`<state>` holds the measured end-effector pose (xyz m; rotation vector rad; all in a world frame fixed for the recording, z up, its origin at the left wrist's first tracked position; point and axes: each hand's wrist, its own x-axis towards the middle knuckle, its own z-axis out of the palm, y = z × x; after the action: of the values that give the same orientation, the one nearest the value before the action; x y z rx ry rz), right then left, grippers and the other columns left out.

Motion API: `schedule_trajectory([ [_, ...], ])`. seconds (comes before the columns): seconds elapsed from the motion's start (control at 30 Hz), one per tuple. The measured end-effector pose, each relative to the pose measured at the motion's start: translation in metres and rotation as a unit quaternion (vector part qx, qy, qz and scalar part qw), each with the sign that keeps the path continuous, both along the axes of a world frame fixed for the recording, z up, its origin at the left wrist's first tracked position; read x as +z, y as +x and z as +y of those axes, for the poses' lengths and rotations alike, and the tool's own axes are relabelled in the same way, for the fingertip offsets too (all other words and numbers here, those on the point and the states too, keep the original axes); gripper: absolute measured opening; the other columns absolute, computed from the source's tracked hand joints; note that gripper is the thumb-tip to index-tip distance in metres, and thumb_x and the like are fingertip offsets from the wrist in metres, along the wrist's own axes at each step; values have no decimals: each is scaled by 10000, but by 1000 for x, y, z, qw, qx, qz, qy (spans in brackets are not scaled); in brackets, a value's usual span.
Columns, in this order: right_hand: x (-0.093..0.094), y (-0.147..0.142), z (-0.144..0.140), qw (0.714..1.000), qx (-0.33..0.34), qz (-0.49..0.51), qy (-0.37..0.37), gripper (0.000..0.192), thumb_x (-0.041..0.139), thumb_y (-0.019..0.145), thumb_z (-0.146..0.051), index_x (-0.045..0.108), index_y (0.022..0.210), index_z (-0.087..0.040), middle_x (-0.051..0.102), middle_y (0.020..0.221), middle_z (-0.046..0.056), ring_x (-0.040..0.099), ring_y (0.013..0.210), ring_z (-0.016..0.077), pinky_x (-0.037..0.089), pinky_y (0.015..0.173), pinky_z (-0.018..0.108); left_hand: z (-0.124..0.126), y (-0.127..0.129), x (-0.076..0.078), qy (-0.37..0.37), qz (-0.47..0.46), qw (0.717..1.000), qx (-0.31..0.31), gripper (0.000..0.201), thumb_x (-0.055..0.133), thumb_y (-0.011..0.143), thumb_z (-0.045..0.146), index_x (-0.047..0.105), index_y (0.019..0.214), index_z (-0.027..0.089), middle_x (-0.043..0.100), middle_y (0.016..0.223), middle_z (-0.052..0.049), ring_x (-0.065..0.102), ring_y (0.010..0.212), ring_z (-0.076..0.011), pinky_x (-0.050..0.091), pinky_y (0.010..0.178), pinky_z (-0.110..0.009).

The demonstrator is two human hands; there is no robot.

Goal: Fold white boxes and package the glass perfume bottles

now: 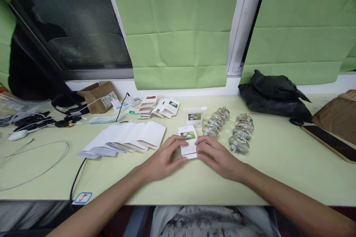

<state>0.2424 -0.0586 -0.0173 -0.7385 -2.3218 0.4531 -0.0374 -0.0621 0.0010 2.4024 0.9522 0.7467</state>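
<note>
A flat-looking small white box (187,147) with a green flower picture lies on the table in front of me. My left hand (168,155) has its curved fingers and thumb at the box's left edge. From the other side, my right hand (214,156) grips the right edge with bent fingers. Just behind stands another white box (194,117) with the same kind of picture and its top flap up. To the right of it are two rows of round clear glass bottles, a left row (216,121) and a right row (241,133), with gold-coloured details on top.
Overlapping white folded cartons (125,137) spread left of my hands. Behind them are printed boxes (155,107), an open cardboard box (99,96) and tangled cables (33,122). Black plastic bags (274,96), a phone (330,142) and a brown package (338,114) lie right.
</note>
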Motion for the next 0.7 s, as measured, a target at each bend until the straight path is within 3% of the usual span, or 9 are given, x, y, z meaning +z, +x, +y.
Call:
schedule_trajectory([
  [0.23, -7, 2, 4, 999, 23, -2, 48, 150, 617, 1038, -194, 669, 1166, -253, 626, 1320, 118, 540, 1334, 281, 500, 1103, 468, 2, 2, 1, -20, -3, 1000, -6, 390, 599, 1040, 316, 552, 1426, 295, 545, 1419, -116, 534, 1348, -268, 462, 1159, -457],
  [0.53, -7, -1, 3, 999, 3, 18, 32, 129, 599, 1044, -172, 682, 1108, -246, 622, 1295, 105, 613, 1229, 250, 533, 1033, 410, 3, 2, -2, -6, 4, 1000, -4, 383, 579, 1053, 294, 556, 1435, 298, 552, 1415, -112, 534, 1360, -261, 464, 1159, -438],
  [0.7, -9, -3, 5, 999, -19, 38, -4, 295, 589, 1055, -183, 587, 1340, -260, 624, 1364, 108, 614, 1250, 240, 535, 1052, 416, 2, 2, -4, 14, 23, 1000, 1, 394, 543, 1068, 279, 554, 1461, 305, 557, 1400, -109, 536, 1372, -257, 462, 1171, -425],
])
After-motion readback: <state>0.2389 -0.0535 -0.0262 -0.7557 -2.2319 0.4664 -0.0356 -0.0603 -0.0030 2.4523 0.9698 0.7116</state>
